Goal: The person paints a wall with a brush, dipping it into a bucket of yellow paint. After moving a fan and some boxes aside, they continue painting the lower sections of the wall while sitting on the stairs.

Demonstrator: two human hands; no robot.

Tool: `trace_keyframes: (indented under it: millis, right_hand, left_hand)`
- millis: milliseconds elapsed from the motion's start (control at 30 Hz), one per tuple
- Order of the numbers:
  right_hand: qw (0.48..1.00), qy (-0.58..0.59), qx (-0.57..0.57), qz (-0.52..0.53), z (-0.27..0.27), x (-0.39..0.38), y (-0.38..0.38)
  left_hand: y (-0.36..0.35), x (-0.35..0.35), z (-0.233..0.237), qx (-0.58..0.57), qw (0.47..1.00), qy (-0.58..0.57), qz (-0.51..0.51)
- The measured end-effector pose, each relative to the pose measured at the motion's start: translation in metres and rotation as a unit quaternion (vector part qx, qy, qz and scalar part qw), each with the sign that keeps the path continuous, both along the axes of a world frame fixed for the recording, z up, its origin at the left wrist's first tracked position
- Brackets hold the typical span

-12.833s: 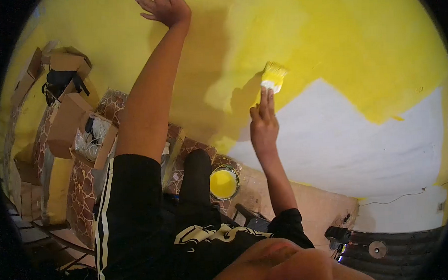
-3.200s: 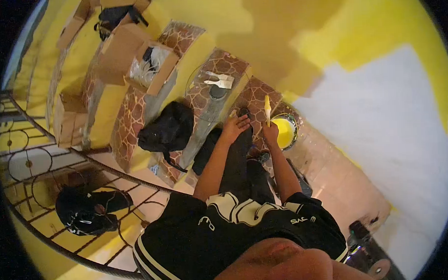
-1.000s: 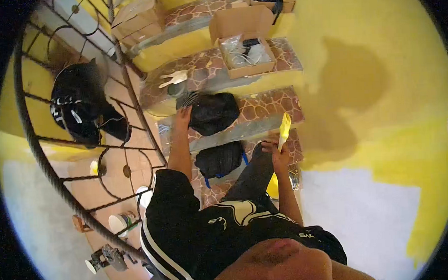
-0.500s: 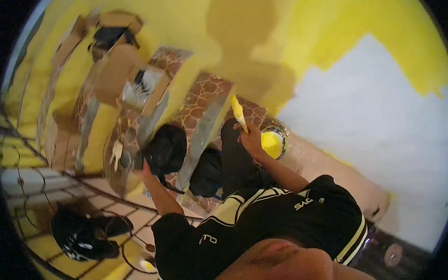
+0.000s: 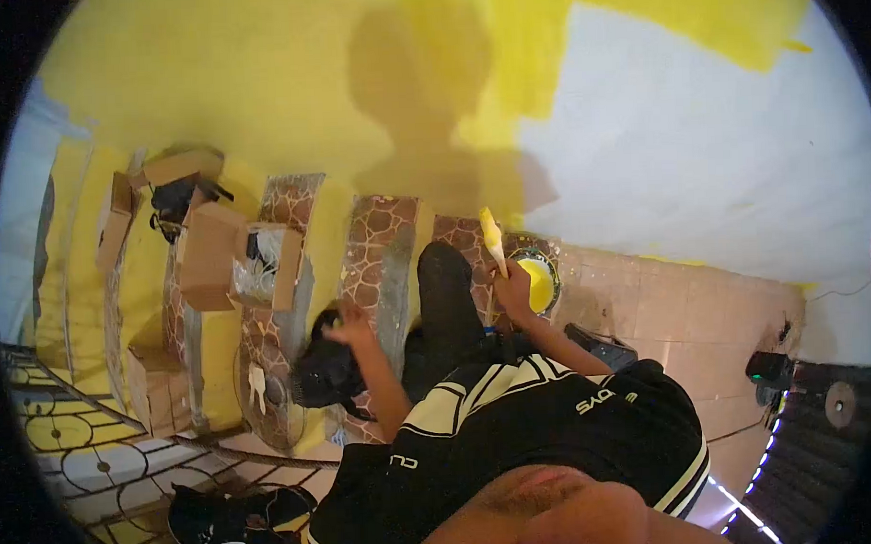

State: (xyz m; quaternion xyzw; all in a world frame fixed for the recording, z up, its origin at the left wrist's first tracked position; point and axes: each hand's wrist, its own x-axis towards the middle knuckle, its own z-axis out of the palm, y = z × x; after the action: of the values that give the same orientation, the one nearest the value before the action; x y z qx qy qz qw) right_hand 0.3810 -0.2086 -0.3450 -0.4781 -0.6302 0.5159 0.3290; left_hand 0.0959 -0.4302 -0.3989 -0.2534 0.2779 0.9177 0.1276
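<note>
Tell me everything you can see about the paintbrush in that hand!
The paintbrush is flat and coated in yellow paint, bristles and handle alike. It points up, tilted slightly left, with the bristles on top. The right hand grips its lower end. It is held in the air just left of the open bucket of yellow paint, in front of the patterned steps.
</note>
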Motion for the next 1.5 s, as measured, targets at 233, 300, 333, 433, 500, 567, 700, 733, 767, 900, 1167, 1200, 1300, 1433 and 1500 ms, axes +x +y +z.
trace_keyframes:
  millis: [233,300,333,433,500,567,700,733,767,900,1167,1200,1300,1433,1500]
  right_hand:
    - [0.994,0.011,0.041,-0.099,-0.023,0.018,0.024]
    - [0.983,0.073,0.020,-0.166,-0.030,0.019,0.029]
    - [0.980,0.102,0.013,-0.169,-0.016,0.020,0.030]
    - [0.972,0.104,0.040,-0.205,-0.015,0.017,0.040]
    - [0.968,0.122,-0.006,-0.221,-0.007,0.015,0.045]
    - [0.958,0.128,-0.015,-0.255,-0.021,0.014,0.050]
    - [0.943,0.142,0.036,-0.299,-0.088,0.009,0.061]
    - [0.938,0.157,0.038,-0.307,-0.104,0.007,0.064]
    - [0.939,0.161,0.040,-0.303,-0.121,0.004,0.070]
    - [0.930,0.120,0.047,-0.343,-0.176,0.002,0.077]
    - [0.919,-0.005,0.217,-0.330,-0.298,0.032,0.051]
    - [0.909,-0.033,0.226,-0.348,-0.319,0.036,0.042]
    - [0.907,-0.065,0.190,-0.369,-0.364,0.048,0.028]
    - [0.918,-0.052,0.142,-0.367,-0.338,0.051,0.036]
    - [0.895,-0.066,0.199,-0.394,-0.344,0.049,0.038]
  left_hand:
    - [0.222,0.084,0.122,-0.523,0.505,0.625,-0.285]
    - [0.261,0.087,0.157,-0.546,0.402,0.702,-0.217]
    - [0.280,0.086,0.169,-0.544,0.402,0.704,-0.218]
    - [0.324,0.083,0.190,-0.564,0.297,0.756,-0.150]
    - [0.345,0.083,0.192,-0.580,0.203,0.776,-0.141]
    - [0.364,0.082,0.178,-0.577,0.178,0.783,-0.147]
    - [0.390,0.081,0.110,-0.582,0.130,0.794,-0.122]
    - [0.393,0.083,0.088,-0.585,0.133,0.791,-0.121]
    - [0.396,0.082,0.067,-0.592,0.133,0.787,-0.111]
    - [0.400,0.091,-0.005,-0.586,0.163,0.785,-0.119]
    - [0.408,0.107,-0.097,-0.546,0.196,0.801,-0.150]
    - [0.406,0.109,-0.103,-0.523,0.197,0.810,-0.180]
    - [0.411,0.107,-0.120,-0.509,0.186,0.823,-0.169]
    - [0.413,0.104,-0.132,-0.502,0.177,0.827,-0.181]
    - [0.414,0.101,-0.140,-0.491,0.158,0.837,-0.183]
